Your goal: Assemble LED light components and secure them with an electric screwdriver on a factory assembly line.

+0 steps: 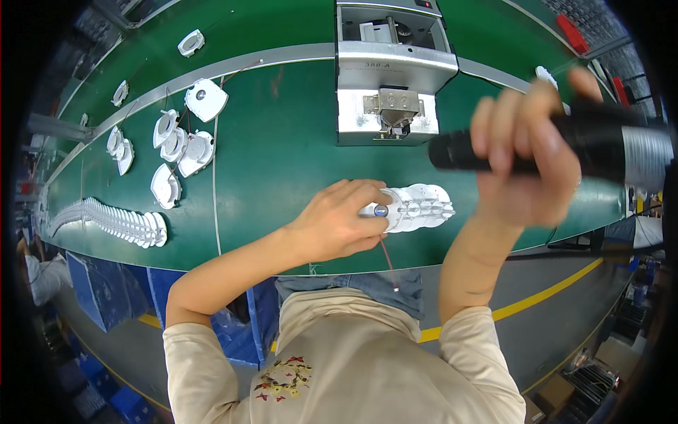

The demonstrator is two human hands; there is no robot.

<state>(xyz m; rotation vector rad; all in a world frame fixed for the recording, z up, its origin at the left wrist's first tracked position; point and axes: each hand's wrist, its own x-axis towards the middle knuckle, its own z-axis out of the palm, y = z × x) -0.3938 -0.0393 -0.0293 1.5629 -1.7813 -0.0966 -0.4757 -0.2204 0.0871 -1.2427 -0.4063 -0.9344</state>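
Observation:
My left hand (342, 220) is closed around the near end of a white plastic assembly (420, 208) on the green workbench, its fingers around a small round silver-and-dark piece (381, 210). The assembly looks like a row of stacked white parts lying on its side. A thin red wire (389, 263) with a small white connector hangs from it over the bench's front edge. Raised at the right, my right hand (530, 152) is wrapped around a black electric screwdriver (452, 150), slightly blurred. The screwdriver lies roughly level above the bench; its tip cannot be made out.
A silver screw feeder machine (395, 74) stands at the back centre. Several white round-bodied parts with wires (191, 145) lie at the left, near a long curved row of stacked white pieces (113, 220). Blue bins (106, 290) stand below the bench's left edge.

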